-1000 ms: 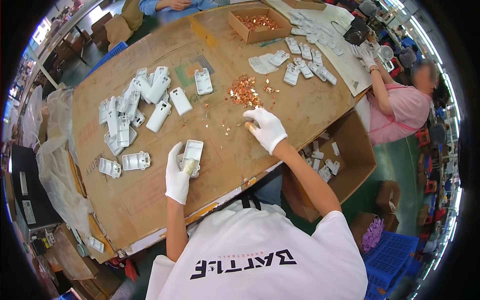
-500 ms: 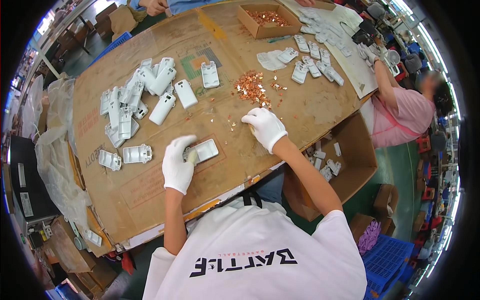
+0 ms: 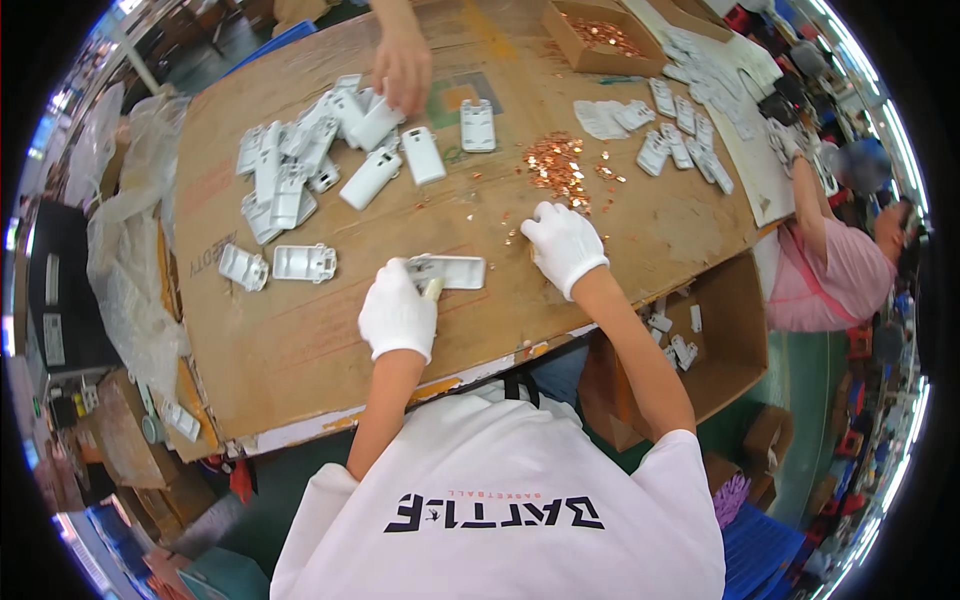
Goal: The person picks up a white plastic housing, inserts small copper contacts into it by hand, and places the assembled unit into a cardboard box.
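My left hand (image 3: pixel 398 312), in a white glove with a bare or pale-covered thumb tip, is closed on the left end of a white plastic casing (image 3: pixel 460 271) lying hollow side up on the cardboard. To the right, my gloved right hand (image 3: pixel 566 250) rests with its fingers bent together at the near edge of a heap of small copper-coloured metal pieces (image 3: pixel 556 168). Whatever those fingers hold is hidden. Two more casings, one of them a hollow casing (image 3: pixel 304 263), lie left of my left hand.
Another person's bare hand (image 3: pixel 402 68) reaches over the pile of white casings (image 3: pixel 290 165). A cardboard box of copper pieces (image 3: pixel 605 40) stands at the far right, near several finished-looking white casings (image 3: pixel 667 145). Below the table's right edge sits an open carton (image 3: pixel 735 345).
My left hand has closed more firmly around the casing's end. The other person's hand has come in over the pile. The whole view has shifted, and my right hand stays near the copper heap.
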`<state>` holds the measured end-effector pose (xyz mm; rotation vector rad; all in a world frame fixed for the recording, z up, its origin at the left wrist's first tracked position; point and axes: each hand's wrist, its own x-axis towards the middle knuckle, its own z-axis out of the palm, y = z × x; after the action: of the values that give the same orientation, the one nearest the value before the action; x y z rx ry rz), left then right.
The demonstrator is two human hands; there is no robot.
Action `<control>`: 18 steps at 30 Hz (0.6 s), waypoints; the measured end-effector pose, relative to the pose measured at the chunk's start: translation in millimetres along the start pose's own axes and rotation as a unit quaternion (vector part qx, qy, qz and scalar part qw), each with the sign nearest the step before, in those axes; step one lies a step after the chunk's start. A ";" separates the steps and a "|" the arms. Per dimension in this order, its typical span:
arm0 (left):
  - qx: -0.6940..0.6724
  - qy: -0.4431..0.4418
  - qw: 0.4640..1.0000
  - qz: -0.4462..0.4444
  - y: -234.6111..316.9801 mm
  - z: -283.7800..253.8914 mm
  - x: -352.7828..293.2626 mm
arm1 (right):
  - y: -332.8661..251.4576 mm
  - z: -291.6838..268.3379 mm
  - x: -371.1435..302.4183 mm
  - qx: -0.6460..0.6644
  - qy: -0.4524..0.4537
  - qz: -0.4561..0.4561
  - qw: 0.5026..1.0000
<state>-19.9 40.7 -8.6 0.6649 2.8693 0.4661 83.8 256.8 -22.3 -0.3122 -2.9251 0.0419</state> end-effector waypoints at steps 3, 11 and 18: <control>-0.151 0.012 0.988 0.024 -7.0 12.4 6.9 | -5.7 -6.4 3.6 -0.007 -0.096 0.016 0.995; -0.428 -0.070 0.901 0.014 -20.3 16.2 20.4 | -43.3 -26.5 2.3 0.205 0.096 -0.002 0.974; -0.535 -0.113 0.837 0.005 -28.1 15.0 21.3 | -94.3 -8.7 20.3 0.308 0.096 -0.041 0.946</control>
<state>-46.7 30.3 -33.8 0.4415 1.8887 1.6485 46.7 169.1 -5.2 -0.0825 -2.5573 0.8380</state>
